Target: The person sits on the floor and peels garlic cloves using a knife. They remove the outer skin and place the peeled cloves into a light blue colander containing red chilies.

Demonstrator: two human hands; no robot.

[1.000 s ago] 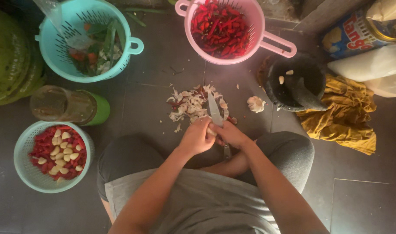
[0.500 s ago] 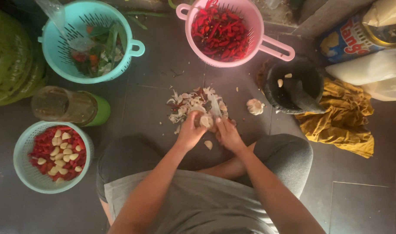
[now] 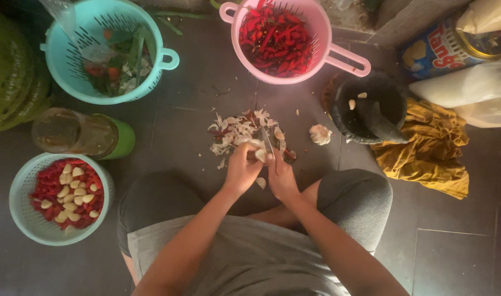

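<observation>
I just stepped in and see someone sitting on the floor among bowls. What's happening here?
A person sits on the dark floor peeling garlic. The left hand holds a clove while the right hand works a small knife at it, above a pile of papery skins. Peeled cloves lie on red chillies in a teal basket at the left; a garlic bulb waits beside a dark mortar.

We saw the left hand (image 3: 240,170) and right hand (image 3: 280,176) meet over a garlic clove (image 3: 260,155), the right gripping a knife (image 3: 267,140) above a pile of peels (image 3: 235,134); a garlic bulb (image 3: 319,134) lay beside the dark mortar (image 3: 368,107)
</observation>
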